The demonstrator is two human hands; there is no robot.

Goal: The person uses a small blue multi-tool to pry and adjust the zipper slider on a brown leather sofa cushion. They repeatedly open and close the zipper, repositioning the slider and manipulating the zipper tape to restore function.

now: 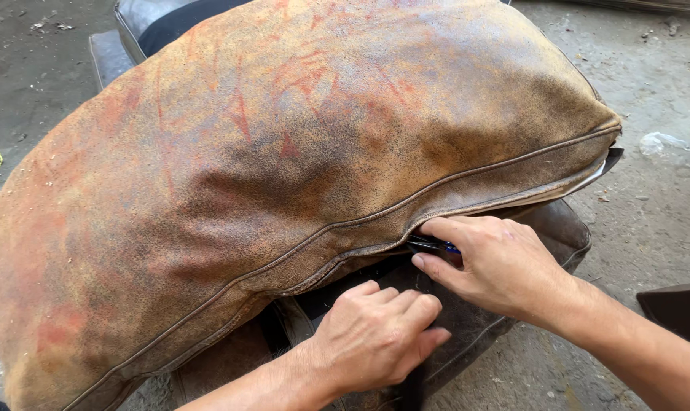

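The big brown cushion (284, 175) is lying on a dark seat (558, 228). The right hand (497, 262) is pinching a small blue tool (440, 246) at its seam; the left hand (375, 339) is curling into a fist below. Most of the seam is looking closed.

No packages, labels, signs or screens

The view holds 0 printed items: nothing boxed or wrapped, nothing tagged, nothing posted and no display shows anywhere in the head camera's frame of this moment.

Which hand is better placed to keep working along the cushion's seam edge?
Probably the right hand: its fingertips already pinch a small dark-and-blue tool at the seam of the worn brown cushion. The left hand is fisted lower, gripping dark material.
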